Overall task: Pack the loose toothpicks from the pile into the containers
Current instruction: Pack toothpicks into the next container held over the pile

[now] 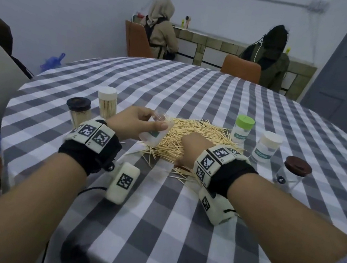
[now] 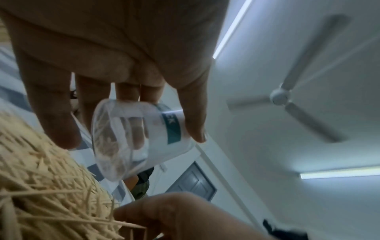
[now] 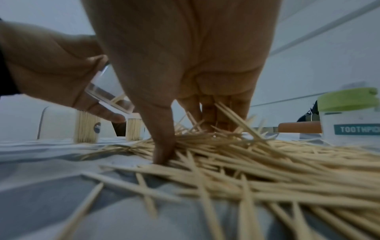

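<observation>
Left grip (image 1: pixel 134 123) curls round a tilted clear container (image 1: pixel 154 131) above the toothpick pile (image 1: pixel 199 133) mid-desk (image 1: pixel 197 89); right grip (image 1: pixel 192 150) pinches toothpicks in it

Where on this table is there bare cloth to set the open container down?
Bare cloth: the near edge, between the forearms; the far half beyond the pile. Crowded: left, two full jars; right, three lidded containers. The left hand holds the open container; the right hand grips toothpicks in the pile.
</observation>
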